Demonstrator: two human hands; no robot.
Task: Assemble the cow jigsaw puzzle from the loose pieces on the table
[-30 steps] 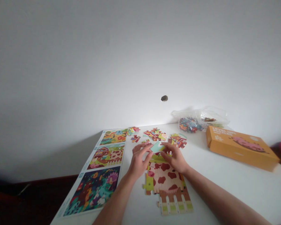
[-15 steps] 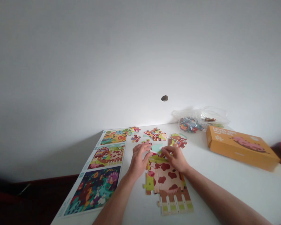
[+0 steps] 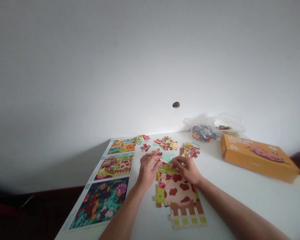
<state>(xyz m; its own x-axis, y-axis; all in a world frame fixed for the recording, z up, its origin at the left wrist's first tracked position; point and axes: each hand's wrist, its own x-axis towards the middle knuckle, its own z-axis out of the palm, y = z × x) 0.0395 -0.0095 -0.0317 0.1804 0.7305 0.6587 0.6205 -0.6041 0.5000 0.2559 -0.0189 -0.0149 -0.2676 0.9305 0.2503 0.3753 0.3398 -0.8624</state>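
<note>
Pale turquoise puzzle piece point(image 3: 167, 158): held between both hands over the far end of the cow section point(image 3: 178, 188). Long axis runs left to right, one end toward each hand; printed face turned up toward the camera.

Left to right:

Picture sheet point(image 3: 102, 203) flat on the white table point(image 3: 150, 230), long axis running near to far. Three printed scenes, farm one in the middle, cow and barn on it.

Loose pieces point(image 3: 166, 143) in small clusters beyond the hands, some beside the sheet's far end.

Left hand point(image 3: 146, 170): thumb and fingers drawn in to a narrow pinch on the piece's left end.

Cow section, partly joined, lies below and between the hands. Cow's head at left, body stretching right; white fence along the near edge, upright as seen from here.

Right hand point(image 3: 188, 169): thumb and index nearly together, gripping the piece's right end by its near corner.

Clear bags point(image 3: 202, 132) of pieces near the wall. Orange box point(image 3: 260, 158) farthest right, long axis slanting nearer toward the right.
</note>
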